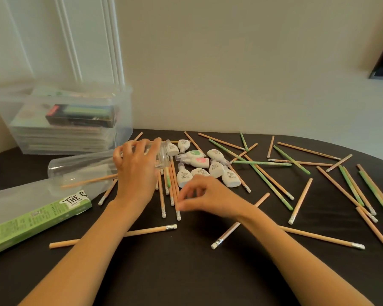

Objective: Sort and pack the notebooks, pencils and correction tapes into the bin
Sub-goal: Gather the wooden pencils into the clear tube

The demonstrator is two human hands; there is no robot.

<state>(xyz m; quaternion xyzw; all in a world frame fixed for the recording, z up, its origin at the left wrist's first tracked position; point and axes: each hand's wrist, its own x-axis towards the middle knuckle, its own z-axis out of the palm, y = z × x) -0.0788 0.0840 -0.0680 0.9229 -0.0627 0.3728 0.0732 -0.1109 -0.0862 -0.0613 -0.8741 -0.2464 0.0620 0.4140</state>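
Green box [31, 219] lay left of clear tube [86, 166]; only "THE" was readable. Left hand [137, 168] clamped over tube mouth, one pencil [89, 181] inside tube. Right hand [206, 195], right of tube, pinched end of another pencil [177, 204]. Correction tapes [199, 164] clustered just beyond. Bin [60, 120] with notebooks [62, 135] stood behind tube. Dark worktop [186, 272], pale wall [230, 62].

The green box [31, 221] lying at the left of the surface [186, 272] bears black hand-drawn capitals on a white patch, "THE" and then a letter cut off by the clear tube (perhaps a B or R). Its smaller print and the print on the correction tapes [199, 164] are too blurred to read.
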